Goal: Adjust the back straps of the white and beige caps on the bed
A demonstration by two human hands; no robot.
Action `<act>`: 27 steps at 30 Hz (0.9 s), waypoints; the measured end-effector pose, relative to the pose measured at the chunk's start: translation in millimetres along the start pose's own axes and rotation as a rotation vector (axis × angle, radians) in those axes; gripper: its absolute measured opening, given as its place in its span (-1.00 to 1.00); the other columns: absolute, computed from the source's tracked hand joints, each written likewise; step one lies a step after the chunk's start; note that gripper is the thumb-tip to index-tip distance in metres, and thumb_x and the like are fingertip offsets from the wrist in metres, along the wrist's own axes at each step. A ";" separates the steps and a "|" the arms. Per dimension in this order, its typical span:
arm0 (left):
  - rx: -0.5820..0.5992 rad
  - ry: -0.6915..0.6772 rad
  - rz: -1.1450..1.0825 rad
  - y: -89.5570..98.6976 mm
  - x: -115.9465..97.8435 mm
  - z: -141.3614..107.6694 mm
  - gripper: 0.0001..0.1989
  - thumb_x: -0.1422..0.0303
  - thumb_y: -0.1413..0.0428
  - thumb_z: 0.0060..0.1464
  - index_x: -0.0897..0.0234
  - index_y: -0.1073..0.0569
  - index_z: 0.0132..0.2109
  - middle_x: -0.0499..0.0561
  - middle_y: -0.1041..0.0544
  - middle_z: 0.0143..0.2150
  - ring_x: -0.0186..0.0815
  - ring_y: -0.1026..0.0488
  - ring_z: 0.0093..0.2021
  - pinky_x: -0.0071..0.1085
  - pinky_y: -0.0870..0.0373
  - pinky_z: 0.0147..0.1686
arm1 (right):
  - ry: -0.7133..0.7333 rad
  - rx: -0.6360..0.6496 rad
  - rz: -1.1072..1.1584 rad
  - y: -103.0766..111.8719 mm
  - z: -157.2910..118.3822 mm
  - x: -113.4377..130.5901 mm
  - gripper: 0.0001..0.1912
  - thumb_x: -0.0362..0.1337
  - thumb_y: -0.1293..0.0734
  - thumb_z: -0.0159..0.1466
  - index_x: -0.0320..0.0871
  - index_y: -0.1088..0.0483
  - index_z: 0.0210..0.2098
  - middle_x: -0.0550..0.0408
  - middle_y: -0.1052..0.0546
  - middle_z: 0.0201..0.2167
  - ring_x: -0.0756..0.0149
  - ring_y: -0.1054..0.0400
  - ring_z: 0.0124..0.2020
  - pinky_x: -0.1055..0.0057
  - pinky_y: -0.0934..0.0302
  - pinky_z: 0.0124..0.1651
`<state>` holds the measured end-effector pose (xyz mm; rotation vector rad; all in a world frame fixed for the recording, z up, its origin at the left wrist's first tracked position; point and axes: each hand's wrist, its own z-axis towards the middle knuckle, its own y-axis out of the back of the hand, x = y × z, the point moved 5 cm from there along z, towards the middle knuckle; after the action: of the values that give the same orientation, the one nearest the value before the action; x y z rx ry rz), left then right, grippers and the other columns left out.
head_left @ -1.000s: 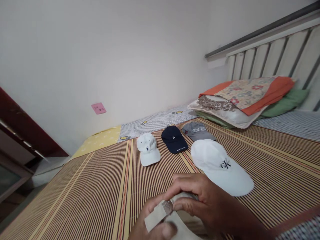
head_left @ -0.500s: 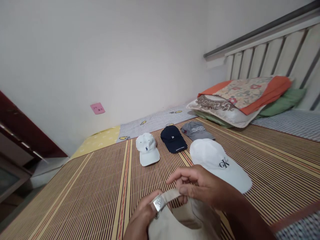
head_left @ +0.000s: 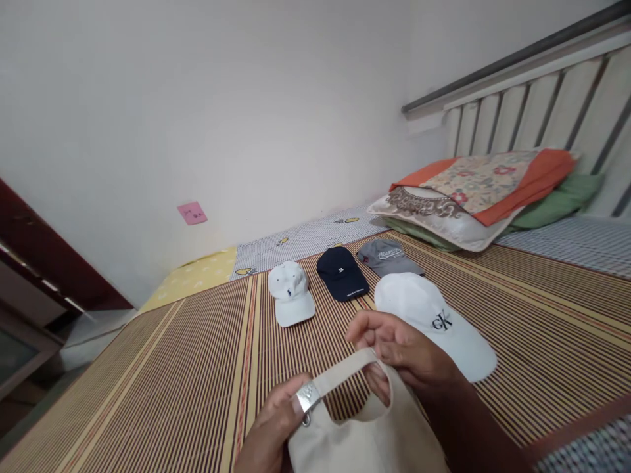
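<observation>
Beige cap (head_left: pixel 369 443) is above the mat (head_left: pixel 162 381), left hand (head_left: pixel 273 424) pinching it at the buckle (head_left: pixel 308 396), right hand (head_left: pixel 411 351) gripping by the strap's (head_left: pixel 342 372) far end; uneven tugging could slip the strap loose.

Your left hand (head_left: pixel 273 420) can pass leftward over bare striped mat (head_left: pixel 148 381); ahead of your right hand (head_left: pixel 409 355), the white CK cap (head_left: pixel 419 302) and navy cap (head_left: pixel 340 272) stand in the way.
</observation>
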<state>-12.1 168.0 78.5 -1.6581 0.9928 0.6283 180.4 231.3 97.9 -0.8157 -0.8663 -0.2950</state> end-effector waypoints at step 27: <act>-0.031 0.063 0.188 4.2 4.9 -1.2 -0.49 0.08 -0.50 -0.22 0.28 -0.68 -0.14 0.05 -0.69 -0.42 -0.19 -0.58 -0.42 -0.34 -0.46 -0.35 | -0.073 -0.116 -0.711 -35.6 -9.5 40.0 -0.67 -0.05 -0.51 0.25 -0.09 -0.59 -0.08 0.13 -0.58 -0.27 0.30 -0.43 -0.24 0.38 -0.27 -0.16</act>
<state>-13.2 164.9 72.8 -1.6320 1.1992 0.7228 191.7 203.9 143.4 -0.6012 -1.2000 -0.9502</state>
